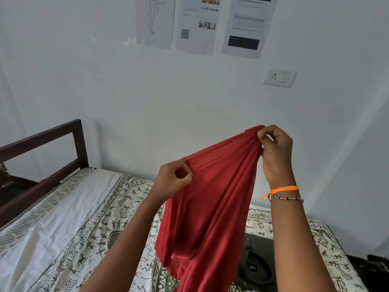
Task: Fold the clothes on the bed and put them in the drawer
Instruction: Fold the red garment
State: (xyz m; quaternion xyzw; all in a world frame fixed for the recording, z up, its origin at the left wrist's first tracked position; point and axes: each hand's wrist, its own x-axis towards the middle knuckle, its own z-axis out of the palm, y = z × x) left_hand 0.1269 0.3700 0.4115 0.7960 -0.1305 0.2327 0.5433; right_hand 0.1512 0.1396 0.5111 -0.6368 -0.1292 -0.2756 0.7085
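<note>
Currently, the left hand (173,178) and right hand (273,148) each pinch the top edge of the red garment (210,207), which hangs from the fingertips above the bed (63,228), apparently to straighten it before folding.

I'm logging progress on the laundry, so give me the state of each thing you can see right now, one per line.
red garment: unfolded, held up above the bed, hanging down
left hand: pinching the garment's top edge
right hand: pinching the top edge, raised higher
dark shirt: lying on the bed, partly hidden, not put away
bed: covered with a patterned sheet
</note>
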